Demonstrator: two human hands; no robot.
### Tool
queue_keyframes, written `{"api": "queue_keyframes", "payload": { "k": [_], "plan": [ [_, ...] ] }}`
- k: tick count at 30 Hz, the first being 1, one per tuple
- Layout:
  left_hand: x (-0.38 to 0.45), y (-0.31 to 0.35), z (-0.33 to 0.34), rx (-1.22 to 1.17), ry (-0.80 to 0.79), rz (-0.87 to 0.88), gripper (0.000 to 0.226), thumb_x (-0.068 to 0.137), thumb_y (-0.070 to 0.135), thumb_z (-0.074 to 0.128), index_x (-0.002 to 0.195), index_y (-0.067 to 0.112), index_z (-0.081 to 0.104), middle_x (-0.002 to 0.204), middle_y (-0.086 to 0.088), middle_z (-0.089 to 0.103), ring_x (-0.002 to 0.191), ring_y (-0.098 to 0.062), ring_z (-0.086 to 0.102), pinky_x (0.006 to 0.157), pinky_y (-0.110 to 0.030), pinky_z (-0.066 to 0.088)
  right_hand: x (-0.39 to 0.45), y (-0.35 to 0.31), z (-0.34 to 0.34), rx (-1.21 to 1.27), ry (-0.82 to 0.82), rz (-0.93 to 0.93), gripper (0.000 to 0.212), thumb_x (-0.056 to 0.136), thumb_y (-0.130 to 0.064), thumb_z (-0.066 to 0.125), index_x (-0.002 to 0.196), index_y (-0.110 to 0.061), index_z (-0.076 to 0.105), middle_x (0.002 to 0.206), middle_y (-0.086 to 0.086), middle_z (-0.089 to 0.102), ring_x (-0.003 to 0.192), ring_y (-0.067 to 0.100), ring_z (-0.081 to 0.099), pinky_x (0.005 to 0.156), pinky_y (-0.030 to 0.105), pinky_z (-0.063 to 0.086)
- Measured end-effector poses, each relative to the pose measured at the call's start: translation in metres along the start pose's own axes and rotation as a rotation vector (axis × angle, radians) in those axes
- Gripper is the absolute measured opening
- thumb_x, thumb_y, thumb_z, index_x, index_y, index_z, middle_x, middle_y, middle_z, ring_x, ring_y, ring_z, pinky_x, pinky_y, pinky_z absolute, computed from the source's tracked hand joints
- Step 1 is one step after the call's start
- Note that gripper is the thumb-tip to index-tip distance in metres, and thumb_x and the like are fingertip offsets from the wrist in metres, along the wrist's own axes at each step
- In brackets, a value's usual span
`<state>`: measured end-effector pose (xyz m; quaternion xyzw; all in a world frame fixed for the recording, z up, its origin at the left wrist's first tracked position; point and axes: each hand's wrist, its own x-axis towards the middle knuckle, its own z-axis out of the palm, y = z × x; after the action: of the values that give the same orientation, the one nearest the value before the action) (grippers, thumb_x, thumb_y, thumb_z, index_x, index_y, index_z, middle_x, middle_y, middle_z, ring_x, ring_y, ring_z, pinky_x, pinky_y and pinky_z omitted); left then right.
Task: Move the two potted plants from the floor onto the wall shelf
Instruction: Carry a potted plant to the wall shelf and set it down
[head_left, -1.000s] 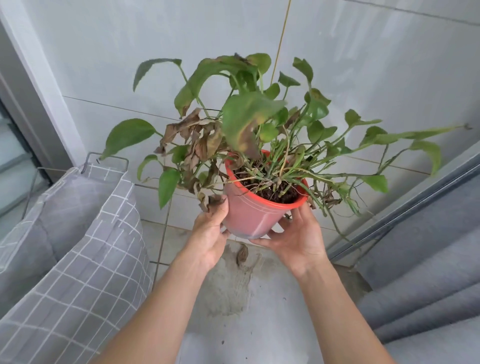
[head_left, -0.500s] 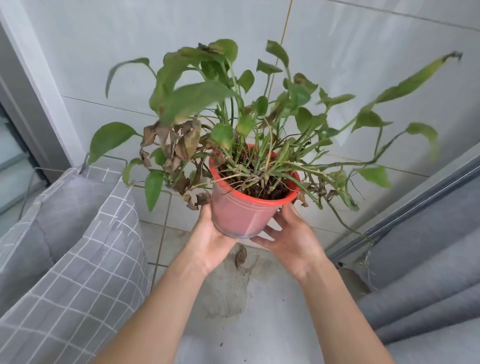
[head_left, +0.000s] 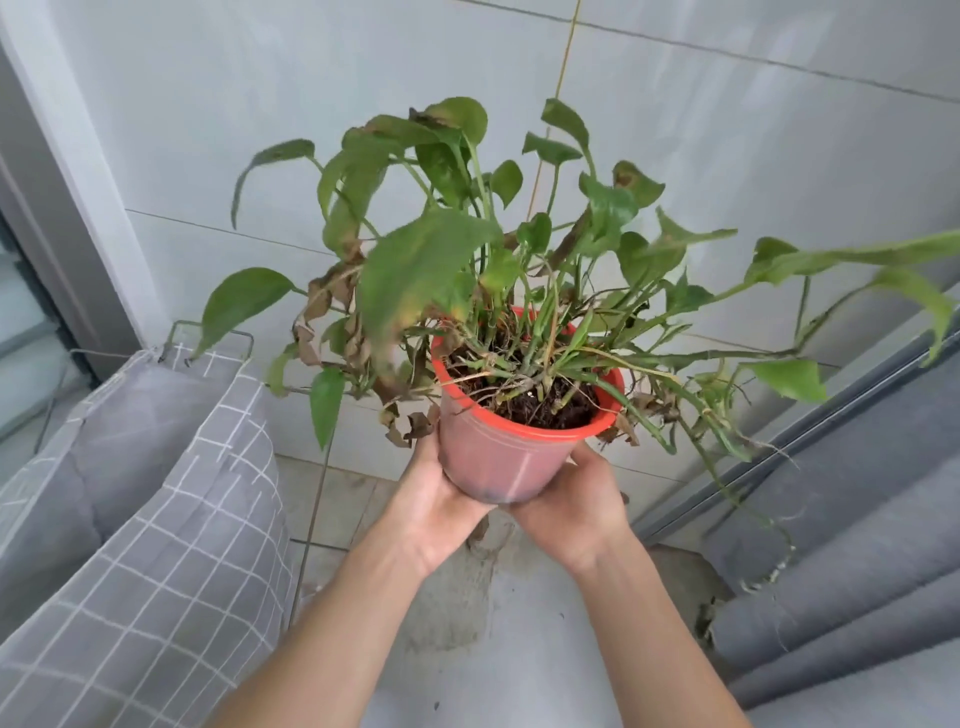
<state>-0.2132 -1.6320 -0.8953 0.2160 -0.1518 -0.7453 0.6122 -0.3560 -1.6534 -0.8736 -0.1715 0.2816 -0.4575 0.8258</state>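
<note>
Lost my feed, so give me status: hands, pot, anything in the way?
Left hand and right hand cupped under the red pot. Pot aloft, upright, clear of the floor. Shelf not in view; long vine trails right toward the curtain.

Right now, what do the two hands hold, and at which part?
Both hands, left hand and right hand, cup the lower wall and base of the red plastic plant pot.

Both hands cup a red plastic pot (head_left: 498, 462) off the floor: left hand (head_left: 436, 512) and right hand (head_left: 576, 506) under its base. Trailing leaves (head_left: 421, 275) look slightly blurred against the tiled wall (head_left: 727, 130).
</note>
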Motion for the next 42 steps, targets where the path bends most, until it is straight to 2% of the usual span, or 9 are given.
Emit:
{"api": "queue_keyframes", "payload": {
  "k": [4,8,11,15,21,24,29,35,42],
  "plan": [
    [0.002,-0.004,0.003,-0.003,-0.009,-0.015,0.061,0.084,0.052,0.053,0.133,0.017,0.062,0.131,-0.015,0.067,0.116,-0.031,0.067,0.083,-0.048,0.059,-0.002,-0.005,-0.005,0.029,-0.055,-0.002,0.05,0.105,-0.033,0.034,0.134,-0.003,0.06,0.133,0.024,0.064,0.118,0.04,0.065,0.102,0.058,0.047],
    [0.008,0.0,0.012,-0.032,0.003,-0.032,0.055,0.088,0.05,0.049,0.126,0.016,0.069,0.131,-0.017,0.066,0.118,-0.033,0.065,0.096,-0.053,0.054,0.001,-0.015,-0.006,0.043,-0.09,-0.021,0.052,0.105,-0.034,0.031,0.124,-0.005,0.07,0.135,0.021,0.064,0.121,0.037,0.063,0.108,0.058,0.041],
    [0.016,0.014,0.027,-0.076,0.042,-0.085,0.061,0.097,0.053,0.041,0.135,0.008,0.057,0.133,-0.023,0.063,0.119,-0.038,0.063,0.105,-0.054,0.046,0.003,-0.026,0.002,0.036,-0.099,-0.045,0.053,0.104,-0.035,0.03,0.122,-0.009,0.072,0.135,0.019,0.064,0.12,0.035,0.064,0.103,0.056,0.046],
    [0.02,0.029,0.059,-0.037,0.054,-0.101,0.056,0.101,0.047,0.037,0.136,0.008,0.057,0.132,-0.021,0.064,0.118,-0.036,0.064,0.097,-0.05,0.053,0.0,-0.046,0.021,0.091,-0.05,-0.057,0.05,0.105,-0.032,0.026,0.134,-0.009,0.061,0.134,0.02,0.065,0.117,0.037,0.065,0.102,0.057,0.045],
    [0.002,0.091,0.179,-0.008,0.023,-0.087,0.063,0.079,0.037,0.054,0.136,0.011,0.058,0.132,-0.02,0.065,0.115,-0.035,0.066,0.084,-0.05,0.058,-0.045,-0.124,0.129,0.023,-0.055,-0.057,0.051,0.089,-0.027,0.046,0.135,-0.007,0.06,0.136,0.019,0.064,0.124,0.037,0.061,0.109,0.056,0.041],
    [-0.009,0.127,0.238,-0.038,0.0,-0.09,0.061,0.081,0.034,0.056,0.136,0.008,0.06,0.135,-0.02,0.062,0.119,-0.036,0.064,0.088,-0.051,0.056,-0.067,-0.158,0.185,-0.002,-0.051,-0.063,0.046,0.095,-0.023,0.043,0.133,-0.005,0.063,0.137,0.019,0.063,0.127,0.037,0.059,0.112,0.055,0.038],
    [-0.042,0.193,0.353,-0.057,-0.037,-0.088,0.063,0.083,0.035,0.056,0.14,0.01,0.054,0.137,-0.02,0.061,0.121,-0.039,0.062,0.089,-0.054,0.055,-0.119,-0.225,0.294,-0.013,-0.061,-0.02,0.047,0.103,-0.027,0.036,0.141,-0.004,0.053,0.142,0.021,0.058,0.132,0.039,0.054,0.116,0.055,0.034],
    [-0.093,0.258,0.47,-0.088,-0.041,-0.11,0.053,0.097,0.04,0.045,0.14,0.01,0.054,0.137,-0.022,0.061,0.127,-0.041,0.057,0.11,-0.061,0.039,-0.19,-0.283,0.408,-0.009,-0.086,0.002,0.051,0.1,-0.03,0.044,0.142,-0.002,0.052,0.143,0.023,0.056,0.133,0.041,0.052,0.117,0.055,0.032],
    [-0.162,0.299,0.563,-0.107,-0.054,-0.133,0.055,0.093,0.039,0.049,0.135,0.005,0.057,0.132,-0.026,0.063,0.119,-0.044,0.062,0.105,-0.061,0.043,-0.271,-0.314,0.495,0.098,-0.07,0.063,0.054,0.101,-0.033,0.043,0.141,0.003,0.049,0.14,0.031,0.055,0.132,0.047,0.05,0.117,0.058,0.03]
  ]
}}
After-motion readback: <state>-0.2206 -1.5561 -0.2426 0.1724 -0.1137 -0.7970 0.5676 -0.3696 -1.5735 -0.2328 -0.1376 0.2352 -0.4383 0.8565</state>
